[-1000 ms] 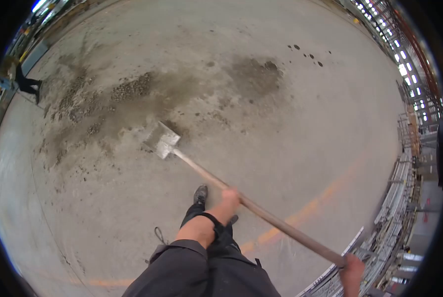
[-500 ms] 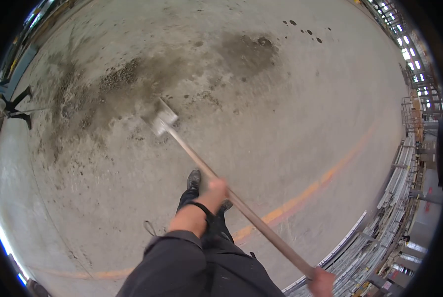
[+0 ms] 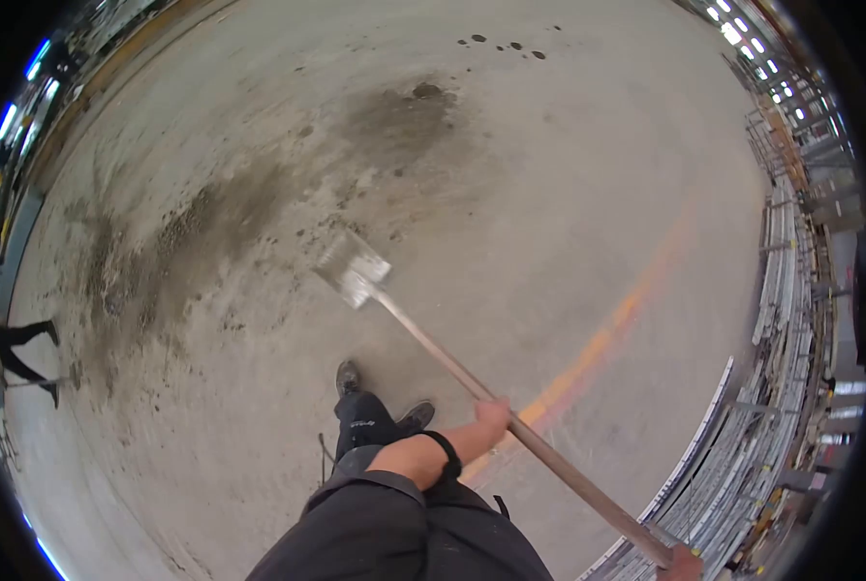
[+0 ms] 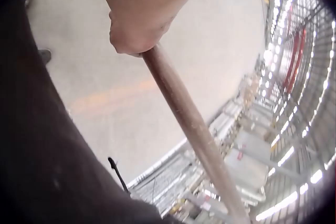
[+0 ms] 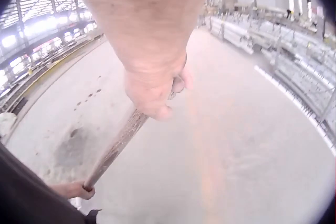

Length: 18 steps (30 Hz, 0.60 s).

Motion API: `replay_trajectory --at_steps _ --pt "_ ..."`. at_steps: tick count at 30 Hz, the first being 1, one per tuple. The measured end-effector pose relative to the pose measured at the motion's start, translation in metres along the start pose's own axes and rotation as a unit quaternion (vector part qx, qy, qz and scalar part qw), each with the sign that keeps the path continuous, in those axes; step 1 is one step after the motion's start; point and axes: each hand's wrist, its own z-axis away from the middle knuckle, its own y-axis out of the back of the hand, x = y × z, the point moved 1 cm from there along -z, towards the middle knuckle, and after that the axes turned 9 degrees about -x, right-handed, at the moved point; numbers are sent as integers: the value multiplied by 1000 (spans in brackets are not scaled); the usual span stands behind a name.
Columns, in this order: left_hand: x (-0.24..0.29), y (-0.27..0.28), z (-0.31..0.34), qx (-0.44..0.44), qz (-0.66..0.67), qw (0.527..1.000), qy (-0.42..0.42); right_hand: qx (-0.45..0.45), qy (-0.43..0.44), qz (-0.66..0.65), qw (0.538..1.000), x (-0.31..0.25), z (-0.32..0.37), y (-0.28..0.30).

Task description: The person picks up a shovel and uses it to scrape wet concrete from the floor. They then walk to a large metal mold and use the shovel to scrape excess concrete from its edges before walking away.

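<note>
A long-handled shovel reaches across the head view, its flat metal blade at the floor beside dark, gritty patches. My left hand grips the wooden handle partway along. At the handle's upper end, lower right, my right hand is wrapped round it. From the left wrist, the hand is curled round the handle, which runs down to the right. In the right wrist view the hand holds the handle, with my left hand farther down it.
Another person's dark-trousered legs stand at the far left. Long metal lengths lie stacked along the right side. Damp, dirty patches mark the concrete floor, and an orange line crosses it. My boots are below the blade.
The blade has moved right and slightly down in the head view, and both hands, still gripping the handle, have shifted right and down since half a second ago. The other person appears lower at left.
</note>
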Motion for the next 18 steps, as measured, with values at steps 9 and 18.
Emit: replay_trajectory --at_steps 9,18 --pt "80 -3 -35 -97 119 987 45 -77 -24 9 997 -65 -40 94" --pt "279 190 -215 98 169 980 -36 47 235 -49 970 -260 -201 184"
